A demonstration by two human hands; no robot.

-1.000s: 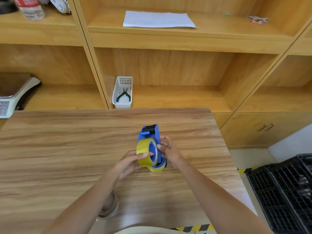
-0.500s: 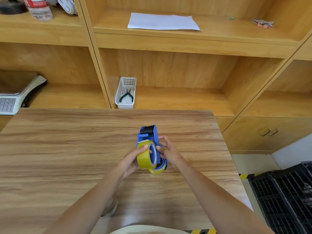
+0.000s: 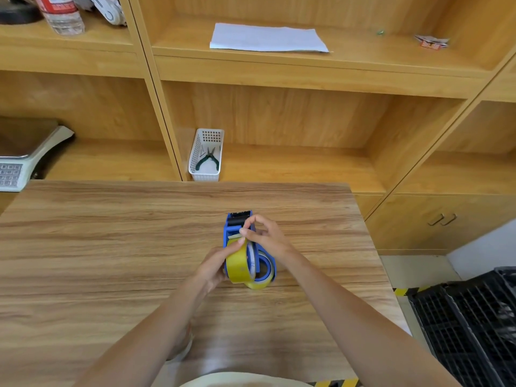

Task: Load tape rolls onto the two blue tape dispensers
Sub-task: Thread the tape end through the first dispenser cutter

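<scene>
A blue tape dispenser [image 3: 236, 222] with a black toothed front end stands on the wooden table [image 3: 111, 247], right of centre. A yellow tape roll [image 3: 238, 265] sits upright against its left side, and a second yellow roll [image 3: 262, 283] shows low on the right side. My left hand [image 3: 216, 265] holds the left roll from the side, thumb on its top edge. My right hand [image 3: 266, 237] pinches the tape's end at the top of the roll, just behind the dispenser's front. Whether there is a second dispenser behind the first I cannot tell.
Wooden shelves stand behind the table. A white basket [image 3: 206, 156] with green pliers sits on the lower shelf, a scale [image 3: 25, 160] at left, a sheet of paper [image 3: 268, 37] above. A black crate [image 3: 469, 317] is on the floor at right.
My left thumb has climbed from the roll's side to its top edge. My right hand has shifted forward and now pinches at the top of the roll. The view has tilted slightly.
</scene>
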